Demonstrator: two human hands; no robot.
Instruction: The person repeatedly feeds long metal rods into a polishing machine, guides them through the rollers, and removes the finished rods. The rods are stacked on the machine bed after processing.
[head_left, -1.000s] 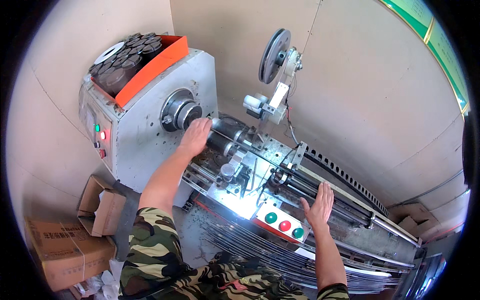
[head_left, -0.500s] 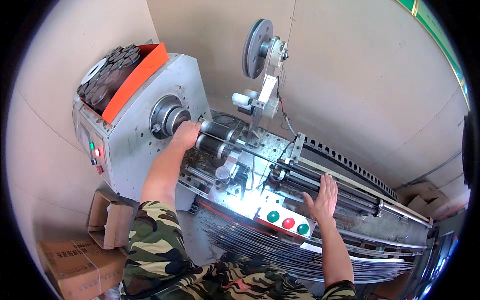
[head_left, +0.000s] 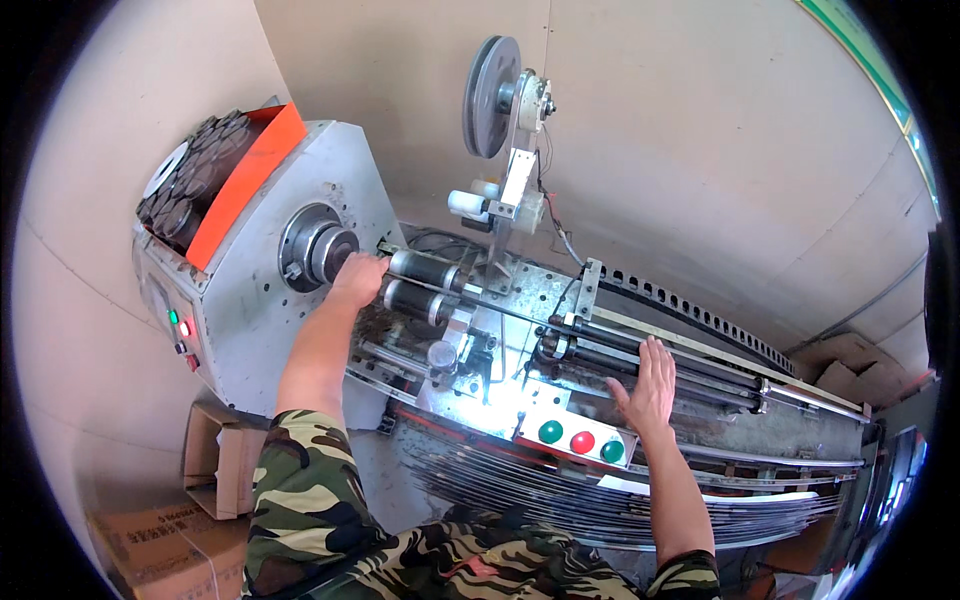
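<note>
**Arms spread along the machine [head_left: 350, 180]**

Pale walls [head_left: 690, 180] close in the machine from behind and from my left. Its grey cabinet [head_left: 260, 330] fills the left; the metal bed [head_left: 535, 280] stretches right, scuffed, dotted with holes, glaring near the middle. Along its near side lies a bundle of rods [head_left: 520, 500], probably put there for easy reach. Cardboard boxes [head_left: 165, 545] sit lower left. On the cabinet, an orange-sided tray [head_left: 245, 190] holds packed dark round pieces [head_left: 200, 170], its raised side likely stopping them from rolling off.

My right grip [head_left: 655, 385] lies flat over the dark bars [head_left: 610, 358], fingers straight, thumb spread, clasping nothing I can see; I judge it is there to steady. My left grip [head_left: 362, 280] curls at the left end of the thin rod [head_left: 512, 312], near the round chuck [head_left: 335, 252]. My knuckles hide the fingertips, so I cannot tell whether it is closed round it. The rod slants across the bed toward my right side, presumably guided to stay straight. Smallest, green and red buttons [head_left: 582, 442] sit beside my right forearm, handy for pressing.
</note>
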